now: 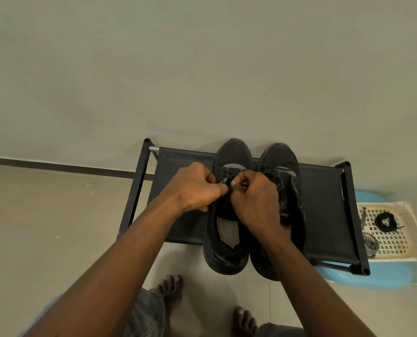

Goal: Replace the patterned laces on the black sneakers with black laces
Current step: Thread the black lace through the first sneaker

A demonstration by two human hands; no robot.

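Both hands, the left hand (195, 188) and the right hand (256, 203), curl over the eyelets of the left sneaker (234, 152) and hide most of its lacing. Only a short stretch of black lace (230, 190) shows pinched between them. The right forearm covers the heel of the right sneaker (279, 156). At four o'clock, a post of the shoe rack (324, 203) hides part of a patterned lace (370, 242). A blue object (385, 276) underneath is mostly covered and cannot be identified. Both arms are cut off at six o'clock.

Dim, flat, greenish light here, no glare, just soft shadow around the black fabric-topped metal rack (178, 161). Wide-angle bend bows the dark skirting strip (56, 165) at left; the black mesh sneakers (231, 152) lose detail in murk.
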